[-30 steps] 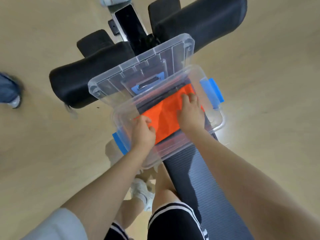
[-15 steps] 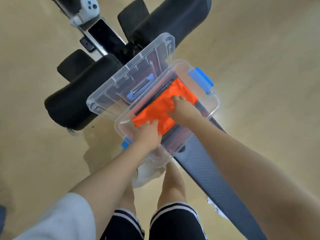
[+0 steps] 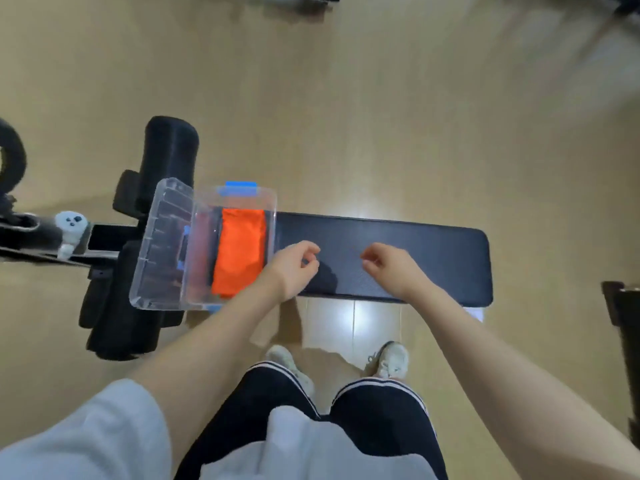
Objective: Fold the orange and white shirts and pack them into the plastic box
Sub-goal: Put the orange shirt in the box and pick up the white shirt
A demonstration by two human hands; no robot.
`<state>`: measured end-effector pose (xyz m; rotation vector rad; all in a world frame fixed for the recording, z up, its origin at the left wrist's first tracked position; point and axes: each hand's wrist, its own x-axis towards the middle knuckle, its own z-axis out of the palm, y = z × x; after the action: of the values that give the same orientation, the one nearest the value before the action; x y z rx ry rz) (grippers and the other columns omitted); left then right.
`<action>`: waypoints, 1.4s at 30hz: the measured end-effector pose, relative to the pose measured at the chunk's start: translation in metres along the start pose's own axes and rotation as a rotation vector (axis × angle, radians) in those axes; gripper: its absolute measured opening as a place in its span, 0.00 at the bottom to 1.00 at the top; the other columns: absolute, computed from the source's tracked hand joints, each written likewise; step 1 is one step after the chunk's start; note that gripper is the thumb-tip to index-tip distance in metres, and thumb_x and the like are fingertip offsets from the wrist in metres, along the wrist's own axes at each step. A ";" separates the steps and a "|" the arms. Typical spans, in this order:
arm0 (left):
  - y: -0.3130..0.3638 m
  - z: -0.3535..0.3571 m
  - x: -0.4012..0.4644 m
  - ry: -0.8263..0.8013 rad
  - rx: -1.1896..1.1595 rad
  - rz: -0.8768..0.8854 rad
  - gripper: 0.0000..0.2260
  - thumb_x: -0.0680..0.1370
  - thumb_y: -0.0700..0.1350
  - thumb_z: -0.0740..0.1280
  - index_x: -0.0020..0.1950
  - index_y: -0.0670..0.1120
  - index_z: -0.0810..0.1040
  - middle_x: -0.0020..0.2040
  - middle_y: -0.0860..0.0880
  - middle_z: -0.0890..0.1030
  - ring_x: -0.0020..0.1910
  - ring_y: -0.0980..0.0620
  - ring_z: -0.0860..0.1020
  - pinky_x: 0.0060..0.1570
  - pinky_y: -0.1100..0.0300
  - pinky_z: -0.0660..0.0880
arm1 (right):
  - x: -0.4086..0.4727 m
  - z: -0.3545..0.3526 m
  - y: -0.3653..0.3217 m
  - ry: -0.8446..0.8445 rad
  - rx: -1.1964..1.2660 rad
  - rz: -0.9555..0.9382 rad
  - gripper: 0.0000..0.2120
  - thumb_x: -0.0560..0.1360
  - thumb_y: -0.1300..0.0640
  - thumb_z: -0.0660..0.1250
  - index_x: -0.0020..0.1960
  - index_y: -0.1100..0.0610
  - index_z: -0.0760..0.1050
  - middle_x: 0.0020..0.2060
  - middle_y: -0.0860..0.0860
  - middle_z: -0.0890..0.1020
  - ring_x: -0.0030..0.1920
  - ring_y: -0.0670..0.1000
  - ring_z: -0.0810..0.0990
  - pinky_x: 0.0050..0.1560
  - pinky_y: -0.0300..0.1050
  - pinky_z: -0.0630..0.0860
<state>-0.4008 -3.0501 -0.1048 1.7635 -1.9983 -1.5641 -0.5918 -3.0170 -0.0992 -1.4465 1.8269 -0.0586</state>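
The folded orange shirt (image 3: 239, 251) lies flat inside the clear plastic box (image 3: 270, 202), which sits at the left end of the dark padded bench (image 3: 433, 261). The box's clear lid (image 3: 162, 244) stands hinged open on its left side. My left hand (image 3: 294, 268) hovers just right of the box above the bench, fingers loosely curled, holding nothing. My right hand (image 3: 389, 266) hangs over the middle of the bench, also loosely curled and holding nothing. No white shirt lies on the bench; a small white patch (image 3: 473, 312) shows on the floor under its right end.
Black foam rollers (image 3: 169, 157) and the bench's metal frame (image 3: 100, 247) stick out left of the box. A white controller (image 3: 71, 230) rests on the frame. A dark object (image 3: 623, 341) stands at the right edge. My legs and white shoes (image 3: 389, 362) are below the bench on the wooden floor.
Both hands have let go of the orange shirt and come out of the box, moving right over the bench. The view has swung so the bench runs left to right.
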 end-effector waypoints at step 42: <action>0.032 0.764 0.411 -0.190 0.273 0.103 0.12 0.77 0.43 0.58 0.60 0.49 0.74 0.50 0.54 0.76 0.38 0.63 0.72 0.35 0.70 0.66 | 0.207 0.226 0.805 0.307 0.966 0.745 0.20 0.71 0.46 0.66 0.60 0.53 0.71 0.60 0.53 0.78 0.58 0.57 0.77 0.56 0.51 0.76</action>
<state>-1.0330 -2.8917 -0.6782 1.6126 -2.4543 -1.5411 -1.1117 -2.8163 -0.7554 -0.0694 2.0177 -0.7039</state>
